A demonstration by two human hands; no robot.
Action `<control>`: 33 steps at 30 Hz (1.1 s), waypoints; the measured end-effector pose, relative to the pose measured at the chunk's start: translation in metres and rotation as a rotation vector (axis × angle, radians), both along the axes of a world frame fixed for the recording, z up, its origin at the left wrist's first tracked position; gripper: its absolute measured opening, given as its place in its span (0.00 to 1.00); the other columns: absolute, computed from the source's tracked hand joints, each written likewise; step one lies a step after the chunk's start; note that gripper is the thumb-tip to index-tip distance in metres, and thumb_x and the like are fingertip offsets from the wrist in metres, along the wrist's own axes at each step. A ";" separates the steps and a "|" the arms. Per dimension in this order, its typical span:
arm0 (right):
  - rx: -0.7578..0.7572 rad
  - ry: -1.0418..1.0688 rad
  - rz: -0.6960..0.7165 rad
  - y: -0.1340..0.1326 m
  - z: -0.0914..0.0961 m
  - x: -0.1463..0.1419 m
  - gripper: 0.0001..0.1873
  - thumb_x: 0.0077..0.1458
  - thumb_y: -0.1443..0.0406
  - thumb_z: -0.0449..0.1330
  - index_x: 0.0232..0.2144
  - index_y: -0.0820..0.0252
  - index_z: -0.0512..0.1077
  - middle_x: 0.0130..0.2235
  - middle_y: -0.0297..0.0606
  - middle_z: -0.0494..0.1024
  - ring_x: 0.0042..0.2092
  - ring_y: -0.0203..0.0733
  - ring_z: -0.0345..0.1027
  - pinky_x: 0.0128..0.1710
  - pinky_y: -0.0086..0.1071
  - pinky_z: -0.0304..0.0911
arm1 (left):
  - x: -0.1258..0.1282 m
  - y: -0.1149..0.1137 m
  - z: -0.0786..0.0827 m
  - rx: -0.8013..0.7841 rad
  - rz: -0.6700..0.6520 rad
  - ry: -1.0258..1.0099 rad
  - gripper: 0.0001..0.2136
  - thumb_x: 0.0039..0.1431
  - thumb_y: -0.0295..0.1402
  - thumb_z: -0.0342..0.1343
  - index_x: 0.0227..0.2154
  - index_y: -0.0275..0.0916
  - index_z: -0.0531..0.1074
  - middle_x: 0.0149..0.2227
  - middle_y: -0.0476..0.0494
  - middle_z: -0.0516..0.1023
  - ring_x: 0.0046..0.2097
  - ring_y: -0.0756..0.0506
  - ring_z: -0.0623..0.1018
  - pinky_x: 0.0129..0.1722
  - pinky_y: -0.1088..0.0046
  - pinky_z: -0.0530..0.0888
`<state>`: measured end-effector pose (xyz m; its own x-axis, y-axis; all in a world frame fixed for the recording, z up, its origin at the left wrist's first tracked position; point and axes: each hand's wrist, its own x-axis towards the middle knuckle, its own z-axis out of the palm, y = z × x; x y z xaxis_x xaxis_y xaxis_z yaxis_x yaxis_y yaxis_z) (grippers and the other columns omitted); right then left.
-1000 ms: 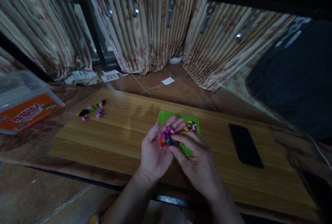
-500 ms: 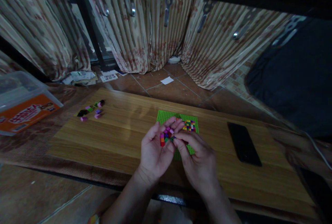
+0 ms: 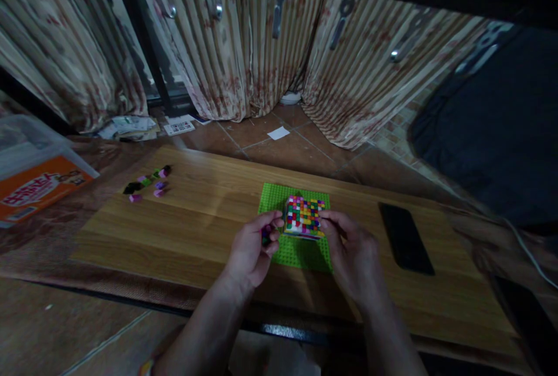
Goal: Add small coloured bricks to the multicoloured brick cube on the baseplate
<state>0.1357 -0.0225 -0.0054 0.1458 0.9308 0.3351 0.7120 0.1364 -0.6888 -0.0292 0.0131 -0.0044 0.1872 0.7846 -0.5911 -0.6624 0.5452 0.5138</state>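
A block of many-coloured toy bricks (image 3: 303, 214) stands on a green baseplate (image 3: 300, 255) in the middle of the wooden board. My left hand (image 3: 257, 242) is curled at the block's left side, palm partly up, around several loose toy bricks (image 3: 265, 235); its fingertips reach close to the block's left edge. At the right side of the block, my right hand (image 3: 351, 245) has thumb and forefinger pinched together by the block's edge. Whatever lies between those fingertips is too small or hidden to make out.
Loose pink, purple, green and black bricks (image 3: 148, 181) lie at the board's far left. A black phone (image 3: 405, 236) rests on the right of the wooden board (image 3: 196, 207). A clear plastic box with an orange label (image 3: 43, 187) stands at the left. Striped curtains (image 3: 244, 56) hang behind.
My right hand has left my left palm and moved right to the block's edge. My left hand has shifted slightly left and curled its fingers over the loose bricks, uncovering the block.
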 end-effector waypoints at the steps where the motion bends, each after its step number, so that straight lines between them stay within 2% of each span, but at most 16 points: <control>1: -0.016 0.004 0.009 -0.001 -0.001 -0.001 0.11 0.62 0.61 0.53 0.40 0.56 0.74 0.39 0.38 0.80 0.40 0.43 0.75 0.40 0.36 0.67 | 0.001 0.000 0.000 -0.003 -0.007 0.011 0.06 0.50 0.27 0.59 0.32 0.30 0.74 0.25 0.48 0.71 0.20 0.58 0.62 0.15 0.83 0.54; 4: -0.020 0.012 0.054 -0.001 -0.003 -0.003 0.11 0.62 0.61 0.53 0.40 0.54 0.75 0.40 0.38 0.80 0.41 0.44 0.74 0.42 0.38 0.67 | 0.001 0.000 -0.001 -0.003 -0.019 0.032 0.06 0.49 0.27 0.59 0.31 0.31 0.74 0.25 0.48 0.71 0.20 0.58 0.62 0.16 0.83 0.54; 6: 0.043 -0.017 0.079 0.000 -0.005 -0.005 0.10 0.61 0.61 0.55 0.39 0.52 0.76 0.41 0.37 0.80 0.44 0.44 0.72 0.45 0.41 0.66 | 0.001 0.000 -0.002 -0.001 -0.021 0.038 0.06 0.49 0.27 0.60 0.31 0.31 0.74 0.25 0.49 0.71 0.20 0.58 0.62 0.16 0.83 0.54; 9: 0.139 -0.082 0.035 0.003 -0.011 -0.006 0.07 0.58 0.61 0.59 0.35 0.49 0.79 0.42 0.37 0.77 0.46 0.45 0.68 0.46 0.43 0.64 | 0.001 0.000 -0.003 0.006 -0.027 0.036 0.06 0.49 0.27 0.60 0.30 0.31 0.74 0.24 0.49 0.70 0.20 0.58 0.62 0.16 0.84 0.53; 12: 0.132 -0.085 -0.006 0.004 -0.017 -0.006 0.07 0.57 0.60 0.60 0.34 0.47 0.80 0.39 0.36 0.76 0.44 0.45 0.67 0.43 0.42 0.63 | 0.001 0.000 -0.004 0.012 -0.030 0.036 0.06 0.48 0.27 0.60 0.30 0.31 0.74 0.24 0.49 0.70 0.20 0.58 0.62 0.15 0.84 0.52; 21: 0.103 -0.148 0.077 0.004 -0.019 -0.012 0.09 0.60 0.64 0.58 0.36 0.53 0.79 0.36 0.36 0.80 0.39 0.42 0.69 0.41 0.39 0.65 | 0.001 0.001 -0.005 0.028 -0.038 0.021 0.05 0.49 0.27 0.59 0.29 0.30 0.74 0.24 0.48 0.70 0.20 0.58 0.62 0.15 0.83 0.52; 30: 0.128 -0.174 0.075 0.006 -0.021 -0.013 0.10 0.60 0.64 0.57 0.36 0.52 0.79 0.37 0.36 0.80 0.39 0.43 0.69 0.40 0.40 0.65 | 0.001 0.001 -0.008 0.044 -0.035 0.026 0.05 0.47 0.28 0.60 0.28 0.31 0.75 0.24 0.48 0.71 0.20 0.58 0.62 0.15 0.83 0.51; 33: 0.141 -0.160 0.034 0.006 -0.022 -0.015 0.08 0.58 0.65 0.58 0.36 0.53 0.78 0.36 0.36 0.81 0.39 0.43 0.70 0.41 0.40 0.66 | 0.002 0.001 -0.010 0.049 -0.031 0.017 0.05 0.47 0.27 0.60 0.28 0.31 0.75 0.24 0.48 0.71 0.20 0.58 0.62 0.15 0.83 0.51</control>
